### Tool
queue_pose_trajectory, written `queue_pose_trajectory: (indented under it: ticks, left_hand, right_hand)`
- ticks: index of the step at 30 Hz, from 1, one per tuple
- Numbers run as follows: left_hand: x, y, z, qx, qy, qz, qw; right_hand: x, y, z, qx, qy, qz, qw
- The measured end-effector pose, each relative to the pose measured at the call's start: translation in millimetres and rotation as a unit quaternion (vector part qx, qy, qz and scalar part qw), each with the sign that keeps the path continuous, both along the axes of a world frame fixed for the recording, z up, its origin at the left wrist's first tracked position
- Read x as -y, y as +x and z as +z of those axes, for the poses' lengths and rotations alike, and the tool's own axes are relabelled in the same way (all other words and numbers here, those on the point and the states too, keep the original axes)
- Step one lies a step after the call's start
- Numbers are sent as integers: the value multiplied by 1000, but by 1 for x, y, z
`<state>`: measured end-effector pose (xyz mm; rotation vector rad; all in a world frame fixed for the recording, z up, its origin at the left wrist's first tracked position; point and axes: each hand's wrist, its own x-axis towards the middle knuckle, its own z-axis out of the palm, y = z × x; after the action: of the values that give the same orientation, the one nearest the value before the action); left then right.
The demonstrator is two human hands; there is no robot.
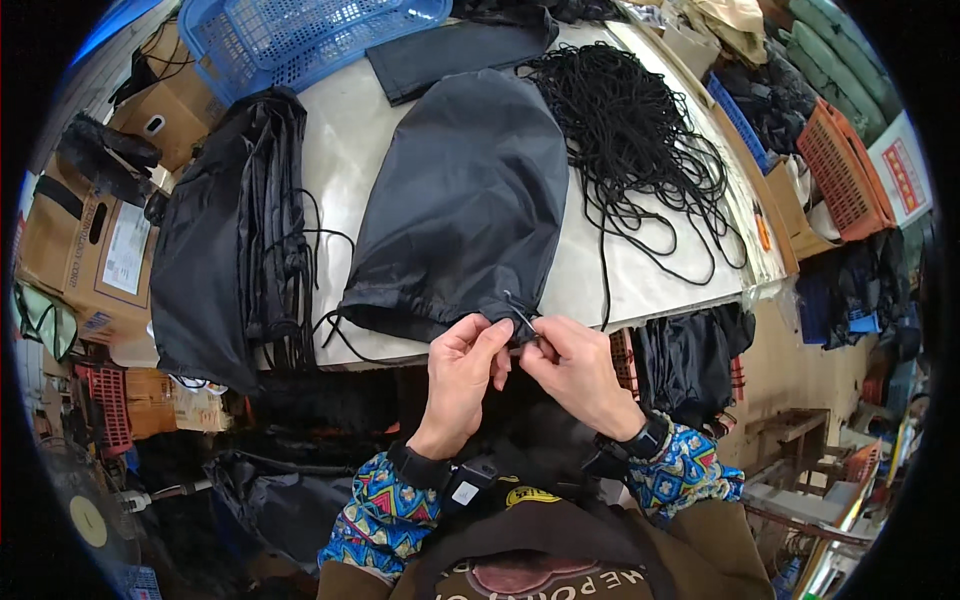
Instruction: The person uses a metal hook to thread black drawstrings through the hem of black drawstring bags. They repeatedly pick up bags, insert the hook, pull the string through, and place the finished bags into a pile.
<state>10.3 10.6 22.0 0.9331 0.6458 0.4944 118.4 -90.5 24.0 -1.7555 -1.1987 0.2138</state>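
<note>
A black fabric bag (465, 190) lies flat on the table, its gathered hem at the near edge. A black cord sticks out of the hem's left corner. At the hem's right corner my left hand (460, 385) is closed in a pinch on the bag's edge. My right hand (582, 372) is closed beside it, fingertips at a thin metal needle-like tool (523, 319) that slants across the hem. Its exact kind is too small to tell, and the fingers hide part of the fabric. A tangled heap of black cord (635, 120) lies right of the bag.
Stacked black bags with cords (230, 240) hang over the table's left edge. A blue basket (300, 45) and folded black fabric (460, 55) lie at the back. Cardboard boxes (85, 260) stand left; an orange basket (845, 170) stands right. More black bags (690, 365) hang below the table.
</note>
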Motion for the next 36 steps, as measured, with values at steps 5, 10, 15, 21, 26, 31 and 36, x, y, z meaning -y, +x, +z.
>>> queue_pose_trajectory:
  ticks: [5,10,15,21,26,31,36]
  left_hand:
    - [4,-5,11,68,-135,45,988]
    - [-5,-9,10,59,-198,7,978]
    - [-5,-11,3,52,-187,-25,981]
    - [-7,-9,12,79,-229,-60,968]
    - [-4,-6,6,63,-232,-3,971]
    - [1,-1,1,51,-195,18,979]
    - [10,1,-2,26,-95,37,994]
  right_hand:
    - [0,2,1,-2,25,-11,1000]
    - [3,1,7,-36,5,6,999]
    - [9,3,12,-51,-14,13,999]
    - [15,7,15,-46,-22,22,998]
    - [23,8,29,86,-68,27,994]
    - [30,4,40,159,-143,52,975]
    - [27,0,39,207,-165,48,963]
